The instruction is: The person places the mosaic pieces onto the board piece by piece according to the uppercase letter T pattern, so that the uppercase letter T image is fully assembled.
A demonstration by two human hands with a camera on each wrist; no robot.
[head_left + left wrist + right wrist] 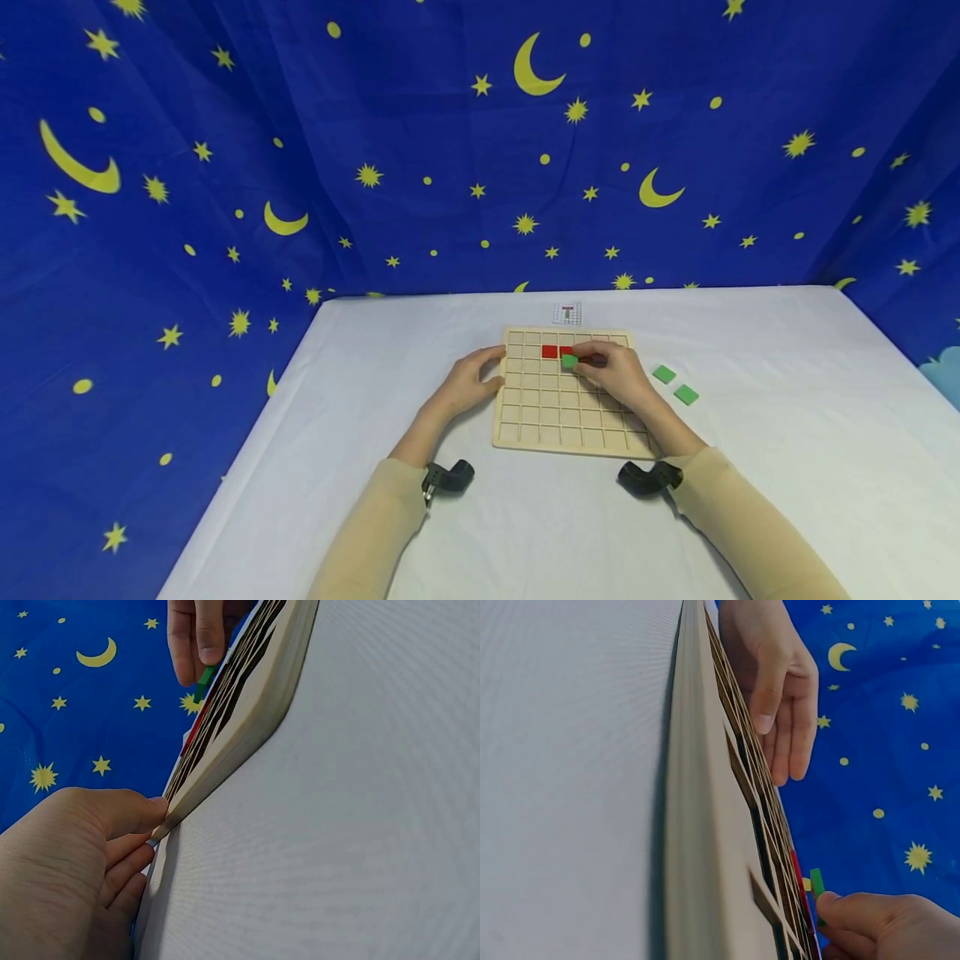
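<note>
A square wooden grid board [529,417] lies on the table, its cells marked by raised strips. Red square tiles [550,352] sit in a row near its far side, partly covered by my right hand [618,372]. That hand pinches a green square tile [569,362] between thumb and fingers, just in front of the red row. The right wrist view shows this green tile [817,882] tilted, slightly above the board. My left hand [467,385] touches the board's left edge with thumb and fingers spread and fairly straight, also seen in the left wrist view.
Two loose green tiles [676,384] lie right of the board. A small printed pattern card [567,313] rests behind the board's far edge. White cloth [555,525] covers the table, and a blue curtain [450,125] with yellow moons and stars hangs behind.
</note>
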